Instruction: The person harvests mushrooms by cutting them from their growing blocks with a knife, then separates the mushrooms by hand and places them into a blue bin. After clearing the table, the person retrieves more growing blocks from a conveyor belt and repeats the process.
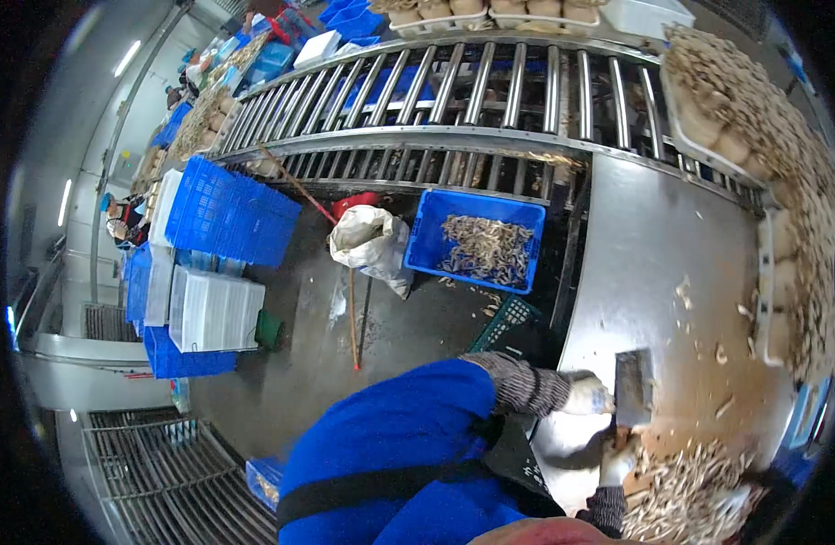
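Observation:
My right hand [620, 461], in a white glove, is closed round the brown handle of a cleaver [634, 386]. The wide grey blade points away from that hand, over the metal table [658, 272]. Close beside the blade's edge is my left hand [588, 397], also gloved, with its fingers drawn together. What lies in those fingers, if anything, is too small to tell. A heap of pale cut mushroom pieces [690, 490] lies on the table beyond my right hand, and a few loose bits are scattered near the blade.
Trays of bottled mushrooms [776, 291] line the table's far side. A roller conveyor [454, 86] runs along the top. On the floor are a blue crate [417, 232] with mushroom pieces, a white sack [372, 245], a green basket [508, 318] and stacked crates [219, 313].

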### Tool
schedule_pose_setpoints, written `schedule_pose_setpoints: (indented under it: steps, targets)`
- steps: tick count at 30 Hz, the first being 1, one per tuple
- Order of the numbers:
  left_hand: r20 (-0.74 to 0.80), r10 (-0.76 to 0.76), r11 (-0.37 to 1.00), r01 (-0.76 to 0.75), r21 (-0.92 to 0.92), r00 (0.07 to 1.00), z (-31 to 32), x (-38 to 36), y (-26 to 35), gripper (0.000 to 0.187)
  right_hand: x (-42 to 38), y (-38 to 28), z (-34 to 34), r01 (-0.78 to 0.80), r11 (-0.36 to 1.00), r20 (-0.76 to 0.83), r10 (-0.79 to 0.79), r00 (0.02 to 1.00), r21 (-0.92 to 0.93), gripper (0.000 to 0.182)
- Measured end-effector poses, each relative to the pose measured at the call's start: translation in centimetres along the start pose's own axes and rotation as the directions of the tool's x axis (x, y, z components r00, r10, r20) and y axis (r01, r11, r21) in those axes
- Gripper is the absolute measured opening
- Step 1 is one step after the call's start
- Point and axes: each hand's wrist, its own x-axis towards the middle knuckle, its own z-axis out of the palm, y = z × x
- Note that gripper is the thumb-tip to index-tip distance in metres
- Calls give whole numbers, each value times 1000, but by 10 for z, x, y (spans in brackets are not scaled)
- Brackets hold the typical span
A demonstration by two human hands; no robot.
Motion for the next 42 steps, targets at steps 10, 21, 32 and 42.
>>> schedule_pose_setpoints:
  steps: [10,21,32,42]
  targets:
    - [-79,-257,958,243,-151,963,-189,13,-103,35,116,-130,-60,-600,677,114,618,778,426,51]
    - [-583,-699,636,731,-245,413,-315,-126,-179,39,120,-187,-45,-250,771,10,302,953,586,20]
    - [-5,-667,711,635,-303,745,-299,-84,-59,46,132,-225,-146,-390,806,-79,469,880,445,21]
    - [47,-644,700,613,-367,763,-271,-77,-60,43,79,-219,-153,-435,429,200,491,848,792,32]
